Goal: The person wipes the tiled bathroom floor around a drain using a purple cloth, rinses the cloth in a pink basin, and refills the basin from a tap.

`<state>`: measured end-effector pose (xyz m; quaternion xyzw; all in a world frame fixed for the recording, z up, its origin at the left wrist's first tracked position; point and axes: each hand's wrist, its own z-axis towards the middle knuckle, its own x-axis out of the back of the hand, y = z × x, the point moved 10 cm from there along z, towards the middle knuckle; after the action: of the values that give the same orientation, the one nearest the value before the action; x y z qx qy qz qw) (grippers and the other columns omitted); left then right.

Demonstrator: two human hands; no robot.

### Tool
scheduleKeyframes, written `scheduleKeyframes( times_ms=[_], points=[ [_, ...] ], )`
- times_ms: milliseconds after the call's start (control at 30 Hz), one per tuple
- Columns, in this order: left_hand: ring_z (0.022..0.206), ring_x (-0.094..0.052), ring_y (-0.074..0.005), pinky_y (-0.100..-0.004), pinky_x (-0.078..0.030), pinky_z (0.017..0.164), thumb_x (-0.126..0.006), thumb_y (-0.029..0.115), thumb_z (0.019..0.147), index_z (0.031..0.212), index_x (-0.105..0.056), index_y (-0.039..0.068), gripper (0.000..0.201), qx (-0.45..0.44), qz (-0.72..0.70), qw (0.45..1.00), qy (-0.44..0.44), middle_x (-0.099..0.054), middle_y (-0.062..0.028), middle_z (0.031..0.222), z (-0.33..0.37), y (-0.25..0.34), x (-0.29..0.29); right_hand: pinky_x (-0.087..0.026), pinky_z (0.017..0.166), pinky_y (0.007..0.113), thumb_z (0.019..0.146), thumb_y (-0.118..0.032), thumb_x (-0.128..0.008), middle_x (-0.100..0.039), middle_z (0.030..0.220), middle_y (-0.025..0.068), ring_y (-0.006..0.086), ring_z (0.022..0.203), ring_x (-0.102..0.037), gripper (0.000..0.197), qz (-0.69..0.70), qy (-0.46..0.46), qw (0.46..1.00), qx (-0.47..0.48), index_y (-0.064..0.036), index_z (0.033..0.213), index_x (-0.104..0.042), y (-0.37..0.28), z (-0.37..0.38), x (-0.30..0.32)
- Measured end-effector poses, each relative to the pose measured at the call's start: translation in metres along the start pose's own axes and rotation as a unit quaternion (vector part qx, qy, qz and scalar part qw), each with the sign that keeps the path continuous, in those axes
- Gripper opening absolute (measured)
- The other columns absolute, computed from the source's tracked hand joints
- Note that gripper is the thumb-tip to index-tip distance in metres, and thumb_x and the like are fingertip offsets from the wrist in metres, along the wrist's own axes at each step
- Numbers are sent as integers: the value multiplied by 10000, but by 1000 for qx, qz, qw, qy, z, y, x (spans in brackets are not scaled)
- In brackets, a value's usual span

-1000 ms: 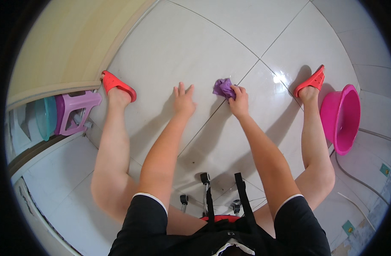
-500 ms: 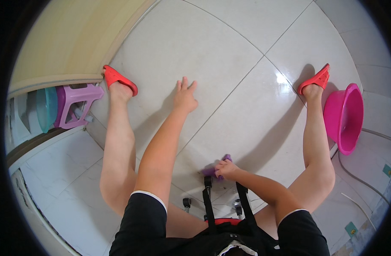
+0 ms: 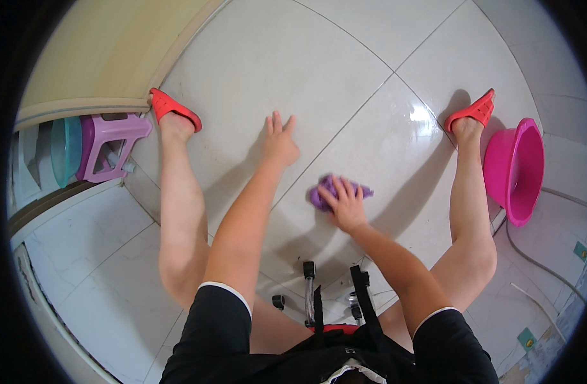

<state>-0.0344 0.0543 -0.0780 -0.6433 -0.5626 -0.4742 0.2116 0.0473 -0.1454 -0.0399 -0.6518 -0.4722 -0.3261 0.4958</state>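
Head view, standing just off to the side: seated person, bare hands, tiled floor (image 3: 274, 57). Right hand (image 3: 348, 212) is palm-down over a purple cloth (image 3: 319, 198), fingers spread across its top rather than closed round it; cloth shows at both sides. Cloth lies on the floor between the feet, right of a diagonal grout line (image 3: 359, 110). Left hand (image 3: 281, 147) has nothing in it: fingers splayed, pointing away from the body, left of that line. Can't tell if it bears on the tile.

Red slippers (image 3: 476, 113) on both feet. Pink basin (image 3: 496, 171) beside the right one; purple stool (image 3: 122, 136) near the left one, teal basin (image 3: 64, 153) next to it.

Writing: small pale mark (image 3: 350, 351) on the black clothing (image 3: 210, 326); green stickers (image 3: 527, 339) at lower right, detail too small to read.
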Motion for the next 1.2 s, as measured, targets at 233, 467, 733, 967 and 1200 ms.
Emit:
scheduleKeyframes(
  times_ms=[233,467,733,967,1200],
  points=[
    [1364,-51,-352,-491,-218,1056,-596,110,709,1404,-247,222,786,-27,-11,998,-54,-41,-156,1486,-58,24,-33,-426,839,509,783,-228,-520,-446,1208,42,262,1094,-433,238,-33,-346,898,268,-236,1005,-604,-46,-162,-113],
    [1369,-38,-335,-532,-222,1039,-752,160,640,1408,-205,258,948,-2,15,997,-75,-32,-130,1490,-76,31,-38,-434,805,389,733,-118,-566,-520,1095,43,286,981,-470,160,84,-7,996,27,-196,862,-620,34,10,16],
    [1371,-12,-325,-530,-228,1039,-810,194,590,1404,-203,284,1019,6,6,997,-75,-7,-113,1493,-75,27,-44,-449,773,480,778,-163,-532,-448,1104,135,355,1034,-446,155,-44,-162,986,-13,-151,917,-598,60,-96,-57],
    [1370,-21,-328,-539,-226,1034,-811,188,584,1401,-220,278,1013,3,-10,997,-72,-19,-114,1493,-70,32,-43,-470,813,404,667,-115,-626,-553,1040,124,360,1011,-516,186,67,-432,900,-15,-139,845,-676,45,-117,-95],
    [1367,-51,-345,-559,-231,1017,-779,132,589,1388,-277,250,951,-37,-11,999,8,-67,-143,1485,-76,32,-33,-465,777,376,650,-84,-597,-586,956,69,281,925,-531,215,95,-323,942,-2,-184,827,-670,54,2,28]
  ],
)
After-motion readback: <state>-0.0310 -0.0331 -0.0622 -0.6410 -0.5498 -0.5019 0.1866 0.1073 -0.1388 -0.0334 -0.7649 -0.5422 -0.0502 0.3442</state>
